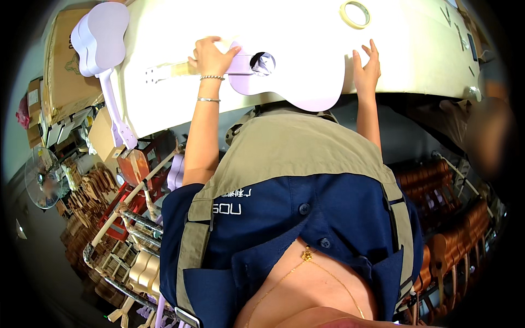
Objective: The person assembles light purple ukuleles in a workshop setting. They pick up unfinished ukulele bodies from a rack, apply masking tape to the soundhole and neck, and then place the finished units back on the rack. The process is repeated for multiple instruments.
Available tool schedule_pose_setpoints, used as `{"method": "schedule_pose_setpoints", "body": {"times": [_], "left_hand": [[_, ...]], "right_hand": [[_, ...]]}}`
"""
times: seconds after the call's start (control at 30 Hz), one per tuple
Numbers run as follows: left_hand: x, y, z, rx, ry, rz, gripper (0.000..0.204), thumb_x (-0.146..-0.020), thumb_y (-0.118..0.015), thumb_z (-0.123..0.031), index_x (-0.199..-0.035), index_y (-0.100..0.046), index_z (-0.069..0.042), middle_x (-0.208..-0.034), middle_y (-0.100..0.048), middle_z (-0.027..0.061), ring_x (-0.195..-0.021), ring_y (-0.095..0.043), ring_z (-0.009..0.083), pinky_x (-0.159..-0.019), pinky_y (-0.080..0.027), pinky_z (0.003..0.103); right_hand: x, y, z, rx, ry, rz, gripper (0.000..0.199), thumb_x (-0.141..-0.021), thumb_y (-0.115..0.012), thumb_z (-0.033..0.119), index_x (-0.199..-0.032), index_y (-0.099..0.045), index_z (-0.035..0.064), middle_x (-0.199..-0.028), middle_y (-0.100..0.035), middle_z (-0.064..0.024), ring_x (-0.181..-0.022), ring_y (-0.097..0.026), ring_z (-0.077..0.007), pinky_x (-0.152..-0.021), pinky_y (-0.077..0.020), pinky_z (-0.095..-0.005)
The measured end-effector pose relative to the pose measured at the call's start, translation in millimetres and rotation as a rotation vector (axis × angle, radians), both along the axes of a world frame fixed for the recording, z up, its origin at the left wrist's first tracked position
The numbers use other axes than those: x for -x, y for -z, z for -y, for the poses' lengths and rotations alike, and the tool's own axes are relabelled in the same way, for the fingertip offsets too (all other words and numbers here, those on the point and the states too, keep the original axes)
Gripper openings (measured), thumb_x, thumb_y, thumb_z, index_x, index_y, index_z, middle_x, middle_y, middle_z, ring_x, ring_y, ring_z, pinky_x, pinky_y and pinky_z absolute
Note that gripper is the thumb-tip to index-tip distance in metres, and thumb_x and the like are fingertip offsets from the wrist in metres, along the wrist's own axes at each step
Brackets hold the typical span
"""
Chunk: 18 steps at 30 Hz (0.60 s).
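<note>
**Small guitar flat on bench, left hand at neck, right hand free**

Small guitar: lilac, lying on the white table in front of you, rounded body toward your right, head toward your left. Sound hole faces up; something pale shows inside, not identifiable.

Step in hand, as judged: steadying or positioning the guitar. To do it well, keep the left hand's pressure light and level so the body does not rock or pivot on the tabletop. Use your right palm as a soft stop at the rounded end, and lift rather than drag, since the smooth finish would probably mark. Mind the roll of tape beyond your right hand; best not to slide the body into it.

Pose: left hand lies over the neck, fingers bent, thumb reaching toward the body. Contact looks likely; whether it grips, you cannot tell, the underside being hidden. Right hand is empty, fingers raised and parted, just beside the rounded end, not touching.
</note>
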<state>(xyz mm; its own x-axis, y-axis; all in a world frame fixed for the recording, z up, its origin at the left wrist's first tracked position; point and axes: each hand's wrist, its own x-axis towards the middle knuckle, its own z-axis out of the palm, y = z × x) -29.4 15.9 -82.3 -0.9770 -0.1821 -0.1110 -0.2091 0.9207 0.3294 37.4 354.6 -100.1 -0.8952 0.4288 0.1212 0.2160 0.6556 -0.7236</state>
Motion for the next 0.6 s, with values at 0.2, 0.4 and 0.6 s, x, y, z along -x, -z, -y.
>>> {"method": "schedule_pose_setpoints", "body": {"times": [0.2, 0.4, 0.6], "left_hand": [[-5.0, 40.2, 22.8, 0.053, -0.653, -0.487, 0.085, -0.067, -0.072, -0.039, -0.134, -0.028, -0.01, -0.133, -0.018, 0.0208, -0.12, -0.027, 0.0378, -0.098, -0.024, 0.051], [-42.9, 47.6, 36.3, -1.721, -0.74, -0.36, 0.048, -0.087, -0.054, -0.018, -0.126, -0.032, 0.001, -0.122, -0.041, 0.0204, -0.113, -0.041, 0.0309, -0.092, -0.04, 0.04], [-50.3, 13.0, 32.0, -1.681, -0.609, -0.261, 0.032, -0.089, -0.05, -0.015, -0.111, -0.045, 0.007, -0.107, -0.055, 0.0199, -0.098, -0.055, 0.0279, -0.083, -0.047, 0.041]], "right_hand": [[-43.1, 39.2, 9.8, 0.371, -0.049, -0.002, 0.042, -0.088, -0.049, 0.023, -0.12, -0.046, -0.0035, -0.114, -0.051, -0.0211, -0.105, -0.049, -0.0279, -0.09, -0.0372, -0.0346], [-70.6, 37.7, 38.9, 0.263, -0.092, 0.018, 0.054, -0.095, -0.025, 0.04, -0.122, -0.046, -0.0016, -0.124, -0.04, -0.0214, -0.116, -0.035, -0.0327, -0.101, -0.0229, -0.0393], [-59.2, -0.7, 50.2, 1.263, -0.062, 0.098, 0.08, -0.088, -0.007, 0.06, -0.134, -0.023, -0.0035, -0.134, -0.035, -0.0162, -0.124, -0.033, -0.0262, -0.102, -0.0263, -0.0364]]}}
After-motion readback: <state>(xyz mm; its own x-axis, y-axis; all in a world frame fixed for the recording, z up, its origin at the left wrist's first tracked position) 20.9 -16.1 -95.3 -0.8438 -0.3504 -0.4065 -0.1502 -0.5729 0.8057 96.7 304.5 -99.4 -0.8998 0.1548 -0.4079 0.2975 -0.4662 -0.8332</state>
